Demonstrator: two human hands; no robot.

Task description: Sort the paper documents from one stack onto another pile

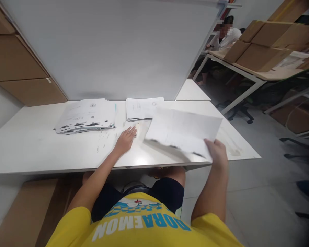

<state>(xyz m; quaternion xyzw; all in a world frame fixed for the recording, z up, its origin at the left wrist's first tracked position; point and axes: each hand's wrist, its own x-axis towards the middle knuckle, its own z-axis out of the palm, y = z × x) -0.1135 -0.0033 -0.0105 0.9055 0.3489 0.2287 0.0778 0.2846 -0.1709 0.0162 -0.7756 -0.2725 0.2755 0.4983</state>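
My right hand (217, 151) is closed on the right edge of a white paper sheet (185, 132), which it holds tilted above the table. The sheet is slightly blurred, and dark patches run along its lower edge. My left hand (126, 140) lies on the table with fingers stretched out. Its fingertips touch a small cream-coloured block (137, 128), partly hidden by them. Beyond that block sits a stack of printed papers (141, 107), partly behind the held sheet. Left of it, a larger, uneven paper stack (86, 115) has dark marks along its near edge.
A whiteboard-like panel (123, 51) rises at the back of the white table (41, 147). Dark crumbs or smudges (101, 140) mark its surface. Cardboard boxes (18, 58) stand left; more boxes (262, 41) sit on another table, where a person (225, 37) is seated.
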